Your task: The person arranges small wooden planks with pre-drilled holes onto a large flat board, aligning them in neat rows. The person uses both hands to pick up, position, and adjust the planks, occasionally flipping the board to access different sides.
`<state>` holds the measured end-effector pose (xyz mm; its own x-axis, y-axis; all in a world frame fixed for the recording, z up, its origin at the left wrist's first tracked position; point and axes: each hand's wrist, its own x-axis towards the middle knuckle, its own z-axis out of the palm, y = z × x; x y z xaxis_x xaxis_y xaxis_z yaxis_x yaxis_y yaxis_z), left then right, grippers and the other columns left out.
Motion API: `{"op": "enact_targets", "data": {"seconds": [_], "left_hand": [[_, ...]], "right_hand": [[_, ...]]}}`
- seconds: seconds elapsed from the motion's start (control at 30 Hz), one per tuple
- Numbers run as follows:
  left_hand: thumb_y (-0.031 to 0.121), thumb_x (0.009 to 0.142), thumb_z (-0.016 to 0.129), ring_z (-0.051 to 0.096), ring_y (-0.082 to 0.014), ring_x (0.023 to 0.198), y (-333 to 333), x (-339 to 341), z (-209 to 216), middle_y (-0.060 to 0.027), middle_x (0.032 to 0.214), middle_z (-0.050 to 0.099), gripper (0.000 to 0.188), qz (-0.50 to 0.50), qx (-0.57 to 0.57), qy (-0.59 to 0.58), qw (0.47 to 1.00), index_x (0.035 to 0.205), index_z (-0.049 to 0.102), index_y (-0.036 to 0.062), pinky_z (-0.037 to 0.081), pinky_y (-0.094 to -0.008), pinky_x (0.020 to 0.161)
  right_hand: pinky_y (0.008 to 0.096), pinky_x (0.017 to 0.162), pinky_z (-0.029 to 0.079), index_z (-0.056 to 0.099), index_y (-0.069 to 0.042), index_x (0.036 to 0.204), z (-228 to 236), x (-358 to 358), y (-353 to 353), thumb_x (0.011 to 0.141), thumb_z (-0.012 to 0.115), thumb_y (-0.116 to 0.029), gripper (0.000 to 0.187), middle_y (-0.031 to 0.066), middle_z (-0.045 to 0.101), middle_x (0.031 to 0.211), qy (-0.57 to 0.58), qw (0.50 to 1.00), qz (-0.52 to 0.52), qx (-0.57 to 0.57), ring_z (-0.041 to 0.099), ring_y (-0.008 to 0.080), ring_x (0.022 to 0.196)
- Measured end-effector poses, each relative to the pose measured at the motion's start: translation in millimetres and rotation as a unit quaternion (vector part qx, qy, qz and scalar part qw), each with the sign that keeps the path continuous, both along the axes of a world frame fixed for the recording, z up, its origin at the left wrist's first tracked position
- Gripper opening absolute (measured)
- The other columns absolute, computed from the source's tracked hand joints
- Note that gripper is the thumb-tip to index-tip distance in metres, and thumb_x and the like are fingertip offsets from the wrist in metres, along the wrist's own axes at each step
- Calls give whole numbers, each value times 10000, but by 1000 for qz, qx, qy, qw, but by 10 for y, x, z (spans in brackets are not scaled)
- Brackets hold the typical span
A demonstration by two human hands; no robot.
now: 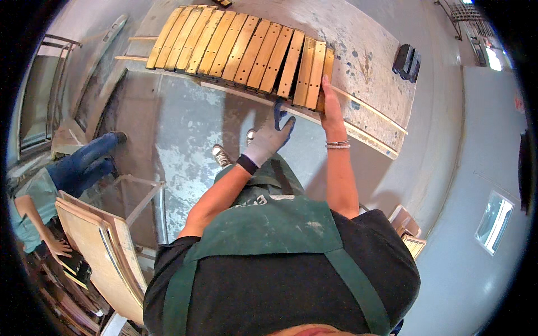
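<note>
Head camera view, workshop floor: at far left, a co-worker in a pale green top and blue trousers [84, 162] rests a hand [58, 247] by a small dark object with yellow edges [77, 270], beside leaning light-brown wooden panels [98, 246]. Toward the centre, a long, slightly curved row of honey-coloured wooden slats with small dark holes near their ends [235, 49] lies across the far tabletop, its pieces side by side. Dark wedge-shaped gaps show between a few slats near the right end.

Below that stretch, the wearer's left hand, in a grey glove with dark blue fingertips [269, 140], reaches to the near edge, thumb and forefinger spread wide with nothing visible between them; whether it touches the slats cannot be told. The bare right hand, with a bracelet at its wrist [332, 112], lies against the row's right end; how tightly its fingers close is hidden.

Past it, pale wooden strips [370, 110] extend along the paint-spotted tabletop [372, 67], with black blocks [407, 63] farther right. The step in hand looks like steadying and aligning the slats; the next move seems to call for even sideways pressure while the gaps are squared.
</note>
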<state>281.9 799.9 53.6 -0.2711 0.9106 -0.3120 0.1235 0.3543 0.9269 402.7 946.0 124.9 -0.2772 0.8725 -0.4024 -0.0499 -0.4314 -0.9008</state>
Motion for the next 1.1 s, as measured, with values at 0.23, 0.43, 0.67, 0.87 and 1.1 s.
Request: {"op": "enact_targets", "data": {"seconds": [0.23, 0.43, 0.67, 0.87, 1.1], "left_hand": [[397, 1016, 643, 609, -401, 1290, 75, -31, 132, -224, 1332, 656, 567, -19, -20, 46, 999, 1453, 493, 67, 474, -454, 1081], [406, 1024, 626, 562, -416, 1339, 92, -91, 489, -258, 1436, 569, 655, -71, 27, 107, 991, 1541, 418, 60, 453, -462, 1102], [81, 1074, 520, 516, -456, 1354, 120, -130, 259, -283, 1494, 482, 640, -147, 107, 55, 982, 1644, 229, 96, 415, -430, 1157], [30, 1029, 527, 596, -481, 1166, 191, 46, 62, -299, 1303, 557, 640, -119, 208, 235, 942, 1623, 302, 105, 501, -487, 975], [5, 1044, 484, 531, -462, 1299, 198, -1, 104, -310, 1444, 486, 660, -133, 201, 208, 948, 1645, 220, 71, 450, -471, 1084]], "right_hand": [[345, 1045, 526, 499, -41, 1507, 25, 175, 137, 1106, 474, -484, 599, 71, 613, 1422, -11, 997, 57, -47, 621, 169, 1259], [358, 1100, 473, 471, 30, 1504, 136, 107, 122, 1091, 496, -521, 690, 128, 597, 1435, 21, 1000, 12, 0, 581, 199, 1299], [361, 966, 547, 532, 24, 1406, 66, 130, 253, 858, 856, -411, 772, 141, 673, 1260, -104, 992, 60, 28, 658, 196, 1122], [332, 938, 559, 527, 30, 1396, 204, 79, 293, 806, 914, -359, 805, 128, 686, 1250, -156, 978, 139, -12, 682, 192, 1070], [322, 976, 531, 532, 3, 1429, -92, 175, 270, 968, 705, -526, 722, 108, 639, 1319, -14, 999, 0, -29, 629, 171, 1175]]}}
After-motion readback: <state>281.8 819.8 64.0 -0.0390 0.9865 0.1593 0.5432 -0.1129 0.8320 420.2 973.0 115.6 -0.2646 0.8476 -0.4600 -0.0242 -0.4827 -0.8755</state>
